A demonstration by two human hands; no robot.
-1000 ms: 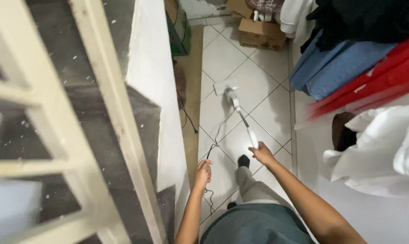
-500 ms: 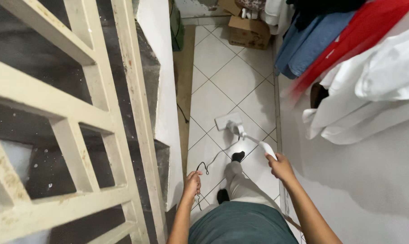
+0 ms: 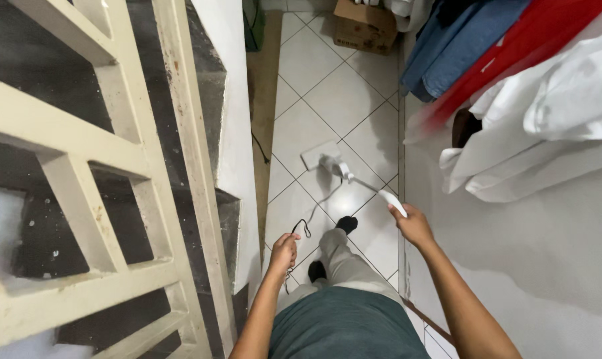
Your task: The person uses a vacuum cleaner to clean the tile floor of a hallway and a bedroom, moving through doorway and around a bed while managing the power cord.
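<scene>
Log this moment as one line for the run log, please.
right hand: grips white floor cleaner handle | left hand: holds black cord | cleaner head on tiled floor

right hand (image 3: 415, 225) grips white floor cleaner (image 3: 341, 169) | left hand (image 3: 283, 252) holds black cord (image 3: 303, 229)

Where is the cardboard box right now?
The cardboard box sits on the tiled floor at the head view's top centre, left of the hanging blue clothes.
</scene>
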